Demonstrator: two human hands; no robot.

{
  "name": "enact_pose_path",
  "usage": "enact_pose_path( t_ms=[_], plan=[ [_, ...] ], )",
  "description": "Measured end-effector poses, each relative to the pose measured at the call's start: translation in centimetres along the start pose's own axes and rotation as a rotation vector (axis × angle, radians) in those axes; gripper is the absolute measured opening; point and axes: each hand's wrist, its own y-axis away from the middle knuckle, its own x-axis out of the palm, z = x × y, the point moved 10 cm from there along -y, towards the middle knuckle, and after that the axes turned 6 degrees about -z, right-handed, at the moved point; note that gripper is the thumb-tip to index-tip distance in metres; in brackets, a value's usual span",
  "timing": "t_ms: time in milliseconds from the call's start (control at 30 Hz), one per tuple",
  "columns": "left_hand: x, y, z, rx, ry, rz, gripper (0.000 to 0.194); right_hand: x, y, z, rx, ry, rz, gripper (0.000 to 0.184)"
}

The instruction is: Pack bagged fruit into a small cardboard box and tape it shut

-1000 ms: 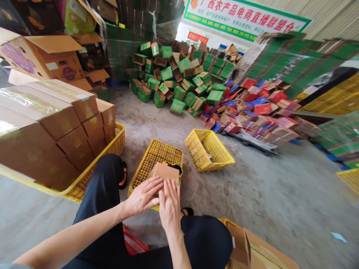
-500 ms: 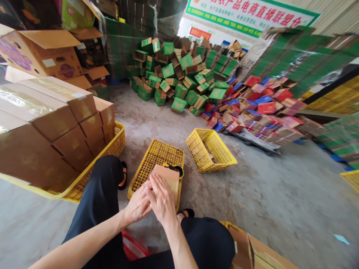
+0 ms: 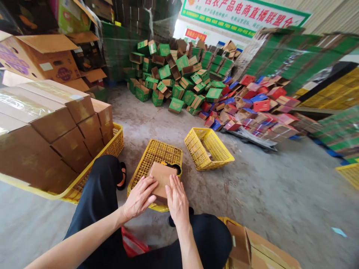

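A small brown cardboard box (image 3: 162, 180) lies on an upturned yellow plastic crate (image 3: 153, 151) between my knees. My left hand (image 3: 141, 197) rests at the box's left near corner, its fingers stretched out and the thumb apart. Along the right side lies my right hand (image 3: 177, 203), fingers straight and flat against the box. Neither hand wraps round anything. Just behind the box sits a black and yellow tool (image 3: 176, 168), perhaps a tape dispenser, partly hidden by it.
Taped cardboard boxes (image 3: 53, 119) fill a large yellow crate (image 3: 119, 140) at left. An upright yellow crate (image 3: 209, 149) stands ahead to the right. Cartons (image 3: 246, 257) sit by my right knee. Green boxes (image 3: 176, 104) and red and blue boxes (image 3: 260, 106) are heaped farther off.
My hands were close together, overlapping on the box. Now they are apart, the left on its left side and the right on its right, with more of the top showing.
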Motion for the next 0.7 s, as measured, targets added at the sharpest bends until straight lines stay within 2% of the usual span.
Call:
enact_pose_path(
  t_ms=[133,300,400,533,700],
  plan=[
    [-0.7,-0.9,0.1,0.018,-0.019,0.019,0.051,0.2,-0.3,-0.8,-0.023,-0.108,0.045,0.06],
    [-0.8,-1.9,-0.4,0.055,-0.036,0.049,0.046,0.7,1.0,-1.2,-0.027,-0.172,0.092,0.085],
    [-0.3,-2.0,-0.8,0.057,-0.05,0.055,0.053,1.0,2.1,-1.1,-0.016,-0.145,0.078,0.097],
    [0.1,-1.9,-0.7,0.054,-0.079,0.071,0.063,1.2,2.8,-0.3,-0.039,-0.092,0.022,0.084],
    [0.1,-1.7,-0.2,0.07,-0.071,0.067,0.062,0.7,3.9,0.9,-0.036,-0.051,-0.122,0.066]
  ],
)
